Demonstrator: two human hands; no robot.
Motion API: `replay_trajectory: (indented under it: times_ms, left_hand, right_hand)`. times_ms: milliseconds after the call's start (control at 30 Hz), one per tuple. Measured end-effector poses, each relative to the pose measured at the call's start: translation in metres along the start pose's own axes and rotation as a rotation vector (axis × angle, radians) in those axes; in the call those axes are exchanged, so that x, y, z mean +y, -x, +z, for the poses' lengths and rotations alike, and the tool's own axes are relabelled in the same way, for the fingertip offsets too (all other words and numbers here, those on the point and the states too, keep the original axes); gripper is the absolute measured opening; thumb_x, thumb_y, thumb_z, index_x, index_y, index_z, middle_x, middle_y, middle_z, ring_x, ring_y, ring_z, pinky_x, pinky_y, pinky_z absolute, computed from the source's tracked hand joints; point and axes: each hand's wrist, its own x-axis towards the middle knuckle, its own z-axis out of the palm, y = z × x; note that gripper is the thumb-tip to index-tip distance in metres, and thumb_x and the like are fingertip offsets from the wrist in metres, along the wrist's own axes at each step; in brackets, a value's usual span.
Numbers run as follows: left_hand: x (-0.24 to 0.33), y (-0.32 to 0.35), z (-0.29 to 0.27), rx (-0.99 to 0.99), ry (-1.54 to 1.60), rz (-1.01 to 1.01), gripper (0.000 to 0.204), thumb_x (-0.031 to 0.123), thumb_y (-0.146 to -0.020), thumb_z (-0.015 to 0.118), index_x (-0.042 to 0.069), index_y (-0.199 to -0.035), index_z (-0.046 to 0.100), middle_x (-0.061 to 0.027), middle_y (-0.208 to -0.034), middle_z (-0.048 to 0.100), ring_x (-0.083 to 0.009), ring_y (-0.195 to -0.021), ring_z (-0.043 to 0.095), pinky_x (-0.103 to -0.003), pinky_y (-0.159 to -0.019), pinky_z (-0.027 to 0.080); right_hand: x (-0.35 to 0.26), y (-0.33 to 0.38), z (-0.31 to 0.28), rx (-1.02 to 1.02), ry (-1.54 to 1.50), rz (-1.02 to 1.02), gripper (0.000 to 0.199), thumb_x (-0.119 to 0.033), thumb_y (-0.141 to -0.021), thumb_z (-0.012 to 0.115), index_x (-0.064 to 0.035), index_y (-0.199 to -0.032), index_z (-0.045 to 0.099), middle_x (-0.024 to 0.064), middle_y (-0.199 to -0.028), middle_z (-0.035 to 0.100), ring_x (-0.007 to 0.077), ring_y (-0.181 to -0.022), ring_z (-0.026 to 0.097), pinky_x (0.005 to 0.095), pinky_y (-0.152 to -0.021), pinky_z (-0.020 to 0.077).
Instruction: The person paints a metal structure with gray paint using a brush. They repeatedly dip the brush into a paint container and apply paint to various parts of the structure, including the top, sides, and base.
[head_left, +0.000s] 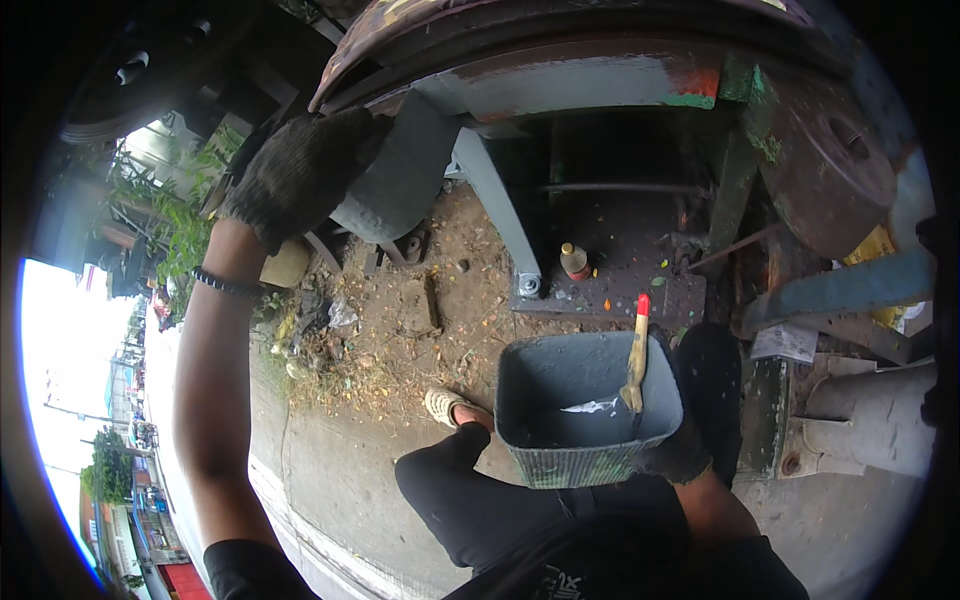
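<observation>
My left hand [305, 175], in a dark knitted glove, is raised at the upper left against a grey-painted metal part [395, 180] of the machine. Its fingers are hidden from me, so I cannot tell how they are closed. Low at the right, my right hand [682, 452], also gloved, grips the side of a square grey bucket [560, 470] above my lap. Some grey paint [590, 406] shows inside. A paintbrush [637, 360] with a wooden, red-tipped handle leans in the bucket, bristles down.
A grey-painted strut [495, 200] slopes down to a dark base plate [610, 298], where a small bottle [574, 261] with a yellow cap stands. Rusty metal parts [825, 160] rise at the right. Leaves and a brick-like block [422, 303] lie on the dirt ground.
</observation>
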Motion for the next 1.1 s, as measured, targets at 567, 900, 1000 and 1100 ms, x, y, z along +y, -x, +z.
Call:
replay_trajectory:
  times_ms: [567, 900, 1000, 1100]
  left_hand:
    - [0.008, 0.022, -0.005, 0.069, 0.086, 0.035, 0.047, 0.007, -0.09, 0.061, 0.008, -0.136, 0.069, -0.016, -0.106, 0.076, -0.0364, -0.099, 0.075, -0.045, -0.088, 0.059]
    - [-0.004, 0.029, -0.007, 0.083, -0.015, 0.181, 0.053, 0.002, -0.085, 0.064, 0.009, -0.138, 0.068, -0.0126, -0.103, 0.076, -0.0339, -0.094, 0.075, -0.043, -0.085, 0.06]
    - [-0.004, 0.032, -0.005, 0.088, -0.03, 0.166, 0.052, 0.003, -0.087, 0.063, 0.009, -0.138, 0.068, -0.0125, -0.103, 0.076, -0.034, -0.094, 0.075, -0.043, -0.084, 0.06]
    - [-0.005, 0.035, -0.003, 0.094, -0.033, 0.165, 0.051, 0.003, -0.088, 0.062, 0.01, -0.138, 0.068, -0.0131, -0.103, 0.077, -0.0343, -0.095, 0.075, -0.044, -0.084, 0.061]
  right_hand:
    - [-0.01, 0.003, 0.005, -0.027, -0.049, 0.094, 0.107, -0.035, -0.095, 0.08, 0.0001, -0.17, 0.012, 0.0113, -0.166, 0.038, 0.0238, -0.151, 0.041, 0.042, -0.128, 0.0319]
    - [-0.015, -0.001, 0.011, 0.033, 0.168, 0.068, 0.104, -0.028, -0.096, 0.08, -0.0018, -0.17, 0.013, 0.009, -0.164, 0.04, 0.022, -0.149, 0.043, 0.0408, -0.127, 0.0335]
    - [-0.011, 0.002, 0.014, -0.001, -0.048, 0.25, 0.1, -0.026, -0.097, 0.079, -0.0027, -0.17, 0.015, 0.0075, -0.162, 0.042, 0.0199, -0.147, 0.046, 0.0391, -0.125, 0.0353]
    - [-0.017, -0.007, 0.012, -0.092, 0.042, 0.08, 0.097, -0.026, -0.099, 0.077, -0.0034, -0.17, 0.015, 0.0065, -0.16, 0.044, 0.0184, -0.145, 0.047, 0.0379, -0.125, 0.0365]
